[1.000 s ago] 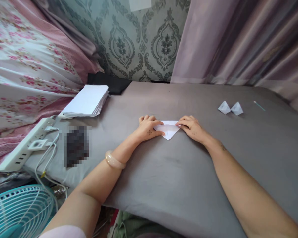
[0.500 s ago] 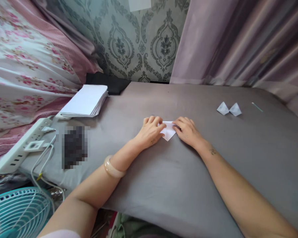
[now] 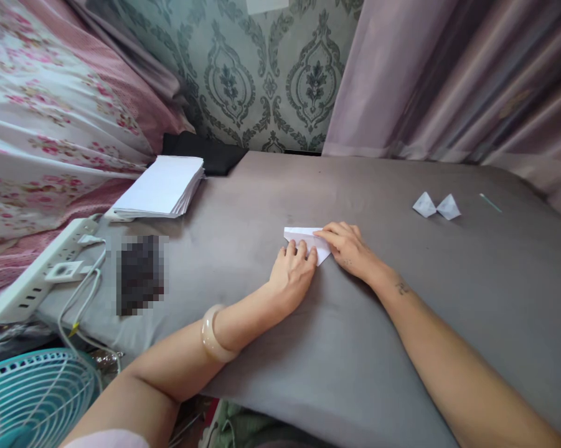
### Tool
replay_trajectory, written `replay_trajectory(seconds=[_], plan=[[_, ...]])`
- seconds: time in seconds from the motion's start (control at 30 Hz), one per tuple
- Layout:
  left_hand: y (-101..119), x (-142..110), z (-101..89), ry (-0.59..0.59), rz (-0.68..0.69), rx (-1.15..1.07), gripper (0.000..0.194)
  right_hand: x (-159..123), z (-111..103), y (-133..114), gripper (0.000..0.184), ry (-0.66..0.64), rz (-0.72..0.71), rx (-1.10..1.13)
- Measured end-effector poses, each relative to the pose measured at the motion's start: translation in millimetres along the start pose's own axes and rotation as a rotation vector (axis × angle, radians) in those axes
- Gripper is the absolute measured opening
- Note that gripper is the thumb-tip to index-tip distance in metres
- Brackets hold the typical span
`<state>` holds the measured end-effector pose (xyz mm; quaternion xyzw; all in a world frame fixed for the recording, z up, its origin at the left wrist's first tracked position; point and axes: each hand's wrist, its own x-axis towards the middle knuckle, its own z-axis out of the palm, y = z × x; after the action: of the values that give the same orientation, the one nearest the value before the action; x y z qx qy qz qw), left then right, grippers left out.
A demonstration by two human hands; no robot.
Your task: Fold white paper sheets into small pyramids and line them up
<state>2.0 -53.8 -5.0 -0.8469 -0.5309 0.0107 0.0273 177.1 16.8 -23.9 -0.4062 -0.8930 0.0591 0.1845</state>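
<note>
A small folded sheet of white paper (image 3: 299,231) lies on the grey cover in front of me. It has a straight strip along its far edge and narrows to a point on my side. My left hand (image 3: 295,272) rests on its near part, fingers spread and fingertips on the paper, hiding some of it. At the paper's right corner is my right hand (image 3: 350,247), its fingers bent together around the folded edge; the thumb is mostly out of sight.
A folded white paper piece (image 3: 436,205) with two points sits at the right, beside a thin green stick (image 3: 490,203). To the left are a paper stack (image 3: 161,186), a power strip (image 3: 42,274) with cables and a blurred dark object (image 3: 141,274). A fan (image 3: 32,398) stands lower left.
My left hand has let go of the paper's left end and moved nearer to me, now lying on its near part. My right hand has shifted slightly left along the edge, still gripping.
</note>
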Motion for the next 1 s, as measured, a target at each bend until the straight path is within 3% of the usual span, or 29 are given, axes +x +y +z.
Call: replay_trajectory(seconds=[0.4, 0.53, 0.63, 0.7, 0.73, 0.87, 1.0], plan=[[-1, -1, -5.2, 0.004, -0.045, -0.069, 0.041, 0, 2, 5, 0.045, -0.041, -0.056, -0.083], [-26, 4, -7.9, -0.002, -0.033, -0.273, 0.025, 0, 0, 1, 0.047, -0.037, -0.055, -0.104], [-55, 9, -7.0, 0.116, -0.147, -0.482, 0.020, 0, -2, -2, 0.049, -0.043, -0.050, -0.104], [-71, 13, -3.6, 0.242, -0.168, -0.478, 0.029, 0, -3, -2, 0.050, -0.044, -0.049, -0.103], [-76, 15, -1.2, 0.250, -0.160, -0.474, 0.030, 0, -3, -2, 0.050, -0.044, -0.049, -0.102], [-84, 24, 11.0, 0.186, -0.103, -0.460, 0.021, 0, -2, -2, 0.048, -0.045, -0.036, -0.093], [-86, 28, 17.7, 0.198, -0.017, -0.414, 0.023, 0, -3, -3, 0.048, -0.035, -0.025, -0.021]])
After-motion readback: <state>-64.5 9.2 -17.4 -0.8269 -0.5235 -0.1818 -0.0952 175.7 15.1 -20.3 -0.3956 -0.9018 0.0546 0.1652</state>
